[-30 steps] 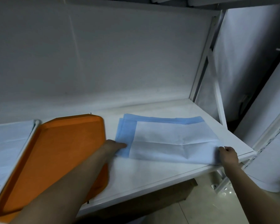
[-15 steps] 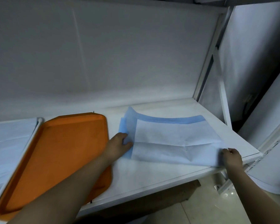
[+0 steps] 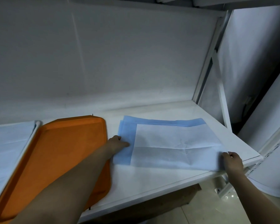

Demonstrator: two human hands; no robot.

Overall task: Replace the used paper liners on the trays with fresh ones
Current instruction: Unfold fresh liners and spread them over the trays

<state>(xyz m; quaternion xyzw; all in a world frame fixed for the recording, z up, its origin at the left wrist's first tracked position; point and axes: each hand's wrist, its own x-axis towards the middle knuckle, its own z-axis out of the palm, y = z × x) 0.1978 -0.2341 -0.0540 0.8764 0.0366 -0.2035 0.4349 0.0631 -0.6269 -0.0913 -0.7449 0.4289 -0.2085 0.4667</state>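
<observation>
A stack of blue paper liners [image 3: 162, 122] lies flat on the white shelf [image 3: 152, 178], with a paler white-faced sheet [image 3: 176, 146] on top. My left hand [image 3: 117, 143] rests on the stack's left edge, fingers on the blue paper. My right hand [image 3: 232, 161] pinches the top sheet's near right corner at the shelf's front edge. An empty orange tray [image 3: 55, 151] with no liner lies left of the stack, partly under my left forearm.
At the far left a white tray rim [image 3: 31, 139] borders another pale liner [image 3: 8, 143]. A white wall backs the shelf. A metal upright and brace [image 3: 220, 88] stand at the right end. Tiled floor [image 3: 205, 212] shows below.
The stack's far left corner, lifted half a second ago, lies flat again. My left hand stays on the stack's left edge. My right hand keeps its hold on the right corner.
</observation>
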